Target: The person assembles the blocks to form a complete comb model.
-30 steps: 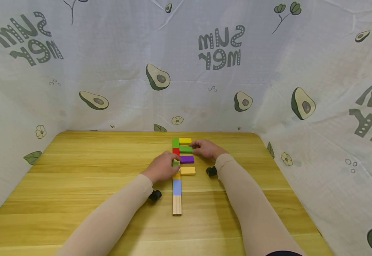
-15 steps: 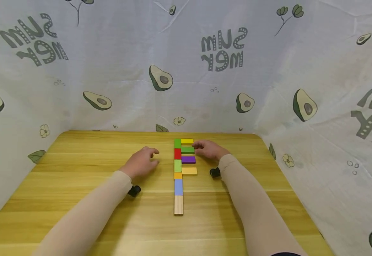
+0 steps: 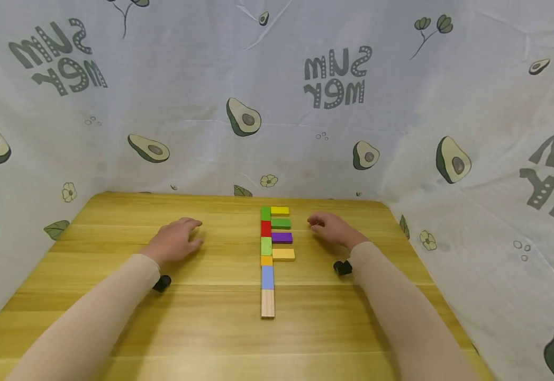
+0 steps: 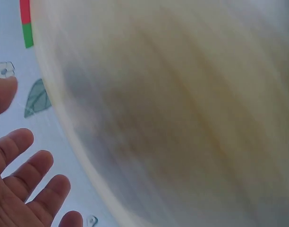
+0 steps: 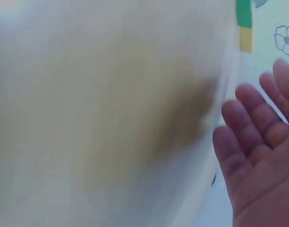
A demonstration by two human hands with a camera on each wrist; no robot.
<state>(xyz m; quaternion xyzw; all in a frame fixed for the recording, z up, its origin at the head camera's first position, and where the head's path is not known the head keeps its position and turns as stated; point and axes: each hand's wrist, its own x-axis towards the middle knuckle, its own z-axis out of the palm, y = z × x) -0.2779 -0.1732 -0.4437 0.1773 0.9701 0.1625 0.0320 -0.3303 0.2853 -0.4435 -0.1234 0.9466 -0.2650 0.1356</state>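
A straight column of wooden blocks lies in the middle of the table: a green block [image 3: 265, 213] at the far end, then a red block [image 3: 265, 228], a light green block [image 3: 266, 246], an orange block [image 3: 266, 260], a blue block [image 3: 268, 277] and a plain wood block [image 3: 268, 304]. Branching off its right side are a yellow block [image 3: 280, 211], a dark green block [image 3: 281, 224], a purple block [image 3: 282, 238] and a pale yellow block [image 3: 283, 255]. My left hand [image 3: 174, 242] is well left of the column, holding nothing. Right of the blocks, my right hand [image 3: 333, 229] holds nothing either, its fingers relaxed.
The wooden table [image 3: 200, 328] reaches back to a white printed cloth [image 3: 186, 79] that hangs behind it and along both sides. A black wrist camera [image 3: 162, 283] sits below the left hand, another black camera [image 3: 343, 268] below the right.
My left hand has left the light green block and moved left, away from the column. My right hand has drawn back rightward from the dark green block. The blocks keep their arrangement.
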